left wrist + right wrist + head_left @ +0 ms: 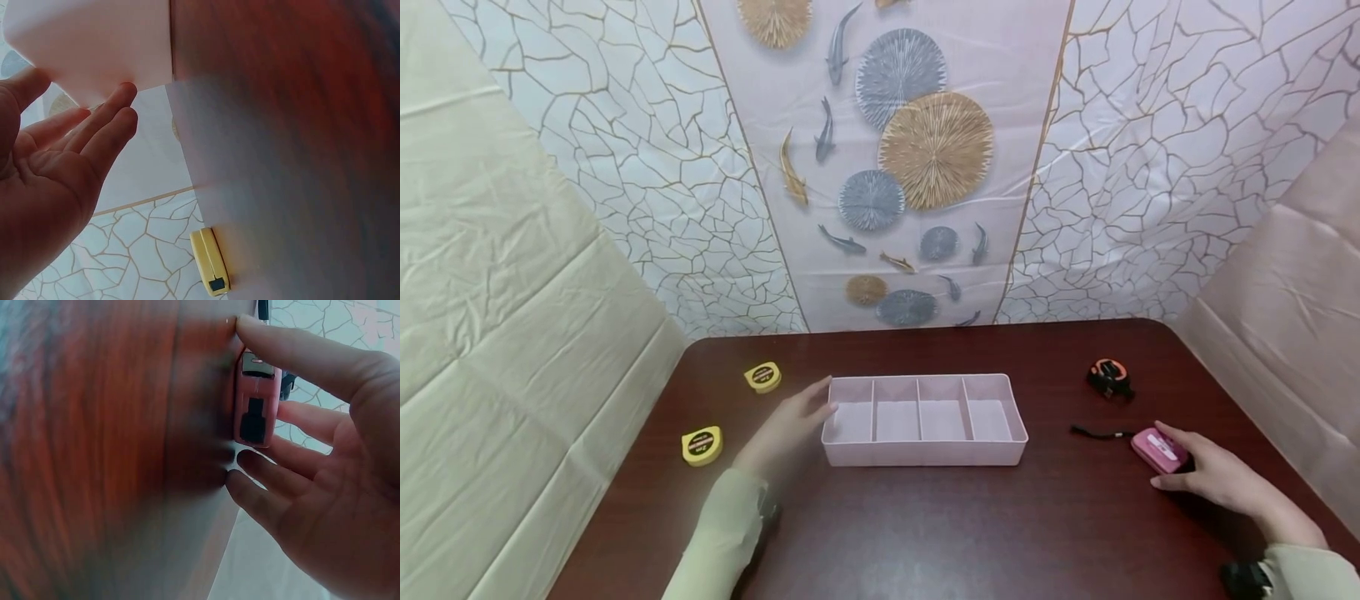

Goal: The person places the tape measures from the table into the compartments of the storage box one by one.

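My left hand (790, 421) is at the left end of a pale pink tray (925, 454) with several compartments. Its thumb and fingertips touch the rim and end wall, fingers fairly straight; the left wrist view shows this tray wall (106, 44) close up. Around a pink tape measure (1157, 451) lying on the table, my right hand (1213, 475) is spread. In the right wrist view the thumb lies along one side of the tape measure (257, 400) and loosely extended fingers are at the other. A black wrist strap (1101, 433) trails leftward from it.
Two yellow tape measures, one farther back (763, 377) and one nearer (702, 446), lie on the left of the dark wooden table (917, 533). A black and orange tape measure (1109, 378) is at the back right. Patterned cloth (647, 167) hangs behind the table.
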A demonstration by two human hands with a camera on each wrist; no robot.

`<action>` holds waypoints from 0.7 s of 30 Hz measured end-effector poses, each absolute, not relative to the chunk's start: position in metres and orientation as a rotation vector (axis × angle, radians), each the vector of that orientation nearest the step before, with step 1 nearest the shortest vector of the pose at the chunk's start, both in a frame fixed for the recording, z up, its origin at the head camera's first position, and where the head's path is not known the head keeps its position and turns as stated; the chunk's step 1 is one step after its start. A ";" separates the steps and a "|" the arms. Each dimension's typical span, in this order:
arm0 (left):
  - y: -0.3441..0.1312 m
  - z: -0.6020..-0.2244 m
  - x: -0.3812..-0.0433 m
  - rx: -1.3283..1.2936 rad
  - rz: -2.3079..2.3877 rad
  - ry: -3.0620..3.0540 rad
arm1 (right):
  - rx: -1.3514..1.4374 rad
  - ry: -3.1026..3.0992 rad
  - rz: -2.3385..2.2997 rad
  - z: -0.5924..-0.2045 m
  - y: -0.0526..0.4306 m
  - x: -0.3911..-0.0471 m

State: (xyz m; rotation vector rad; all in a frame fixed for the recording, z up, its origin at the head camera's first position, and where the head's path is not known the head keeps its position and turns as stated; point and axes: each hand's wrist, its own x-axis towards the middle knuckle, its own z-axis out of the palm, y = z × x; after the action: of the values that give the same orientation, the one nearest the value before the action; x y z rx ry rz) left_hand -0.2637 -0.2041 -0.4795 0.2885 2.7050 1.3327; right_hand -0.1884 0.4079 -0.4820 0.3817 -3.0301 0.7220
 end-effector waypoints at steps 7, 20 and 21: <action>-0.204 -0.479 -0.263 0.249 1.325 2.706 | 0.353 -3.062 0.732 -0.479 0.409 -0.190; -0.205 -0.476 -0.262 0.242 1.332 2.665 | 0.350 -3.049 0.674 -0.478 0.408 -0.191; -0.205 -0.477 -0.263 0.240 1.330 2.666 | 0.344 -3.052 0.671 -0.478 0.408 -0.192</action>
State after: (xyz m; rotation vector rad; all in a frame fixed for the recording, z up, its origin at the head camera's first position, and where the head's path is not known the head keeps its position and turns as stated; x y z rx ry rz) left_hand -0.2627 -0.2053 -0.4768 0.2402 2.6660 1.3295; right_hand -0.1916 0.4080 -0.4782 0.3444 -3.0521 0.6714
